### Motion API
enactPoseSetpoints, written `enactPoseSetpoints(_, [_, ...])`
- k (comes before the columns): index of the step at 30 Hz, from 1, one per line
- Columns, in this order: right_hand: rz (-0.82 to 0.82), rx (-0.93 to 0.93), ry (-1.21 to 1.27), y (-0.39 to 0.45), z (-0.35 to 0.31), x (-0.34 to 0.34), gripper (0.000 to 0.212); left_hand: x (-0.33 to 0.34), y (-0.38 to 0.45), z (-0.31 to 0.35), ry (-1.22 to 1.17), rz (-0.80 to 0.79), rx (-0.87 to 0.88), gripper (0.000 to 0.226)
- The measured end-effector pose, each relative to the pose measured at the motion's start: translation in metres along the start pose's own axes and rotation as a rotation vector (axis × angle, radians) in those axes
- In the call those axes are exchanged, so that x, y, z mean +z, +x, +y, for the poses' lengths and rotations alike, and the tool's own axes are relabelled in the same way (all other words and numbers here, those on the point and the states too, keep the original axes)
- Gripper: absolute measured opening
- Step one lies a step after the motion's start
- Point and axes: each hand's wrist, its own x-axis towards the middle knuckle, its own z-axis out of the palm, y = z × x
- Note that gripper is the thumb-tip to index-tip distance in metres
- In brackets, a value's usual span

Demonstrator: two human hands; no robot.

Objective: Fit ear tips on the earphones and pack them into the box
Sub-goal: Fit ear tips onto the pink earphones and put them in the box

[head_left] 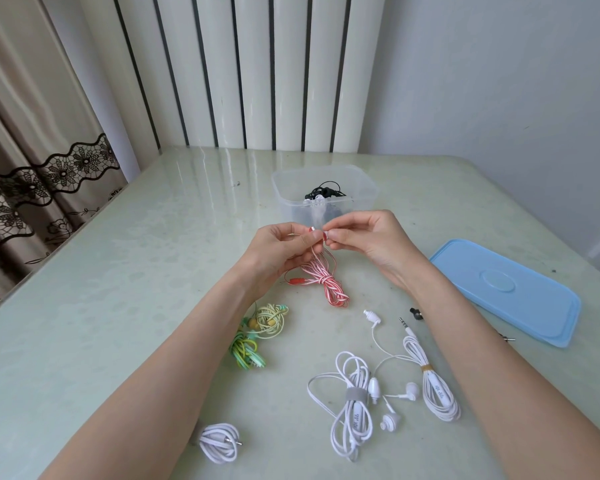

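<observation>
Nearest you lie white earphone bundles (pixel 352 403), beyond them your left hand (pixel 278 251) and right hand (pixel 371 240) pinch the red-and-white earphones (pixel 323 275) above bare tabletop (pixel 136 271), just short of the open clear box (pixel 323 195), its blue lid (pixel 510 289) rightward.

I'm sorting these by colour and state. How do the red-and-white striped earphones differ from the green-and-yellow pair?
The red-and-white striped earphones are being worked on: both hands, left hand and right hand, hold their buds up while the bundled cord trails onto the table. The green-and-yellow pair lies untouched, nearer the person, in a looser tangle. Both are wired and outside the clear box.
</observation>
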Motion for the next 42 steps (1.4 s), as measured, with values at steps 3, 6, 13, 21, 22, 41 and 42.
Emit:
enactPoseSetpoints(3, [-0.033,-0.026,-0.021,-0.001,0.0,-0.001,0.018,-0.002,0.0,0.0,-0.03,-0.04,-0.037,0.008])
enactPoseSetpoints(6, [-0.062,-0.048,-0.015,-0.002,-0.001,-0.002,0.018,-0.003,0.001,0.0,-0.07,-0.081,-0.088,0.01])
enactPoseSetpoints(13, [-0.065,-0.021,0.055,-0.002,0.001,-0.002,0.013,-0.002,0.0,0.001,-0.141,-0.065,-0.138,0.012])
enactPoseSetpoints(21, [-0.031,0.219,-0.531,0.0,-0.005,-0.003,0.025,0.0,0.001,-0.003,0.111,0.122,0.014,0.011])
enactPoseSetpoints(22, [-0.101,0.27,-0.719,-0.002,-0.007,0.002,0.034,0.0,0.002,-0.005,0.206,0.168,0.052,0.015])
enactPoseSetpoints(41, [0.085,-0.276,-1.154,0.085,-0.114,-0.016,0.019,-0.006,0.01,-0.008,0.183,0.589,0.165,0.023])
enactPoseSetpoints(42, [0.076,-0.283,-1.192,0.094,-0.114,-0.016,0.017,-0.005,0.01,-0.007,0.18,0.581,0.165,0.022])
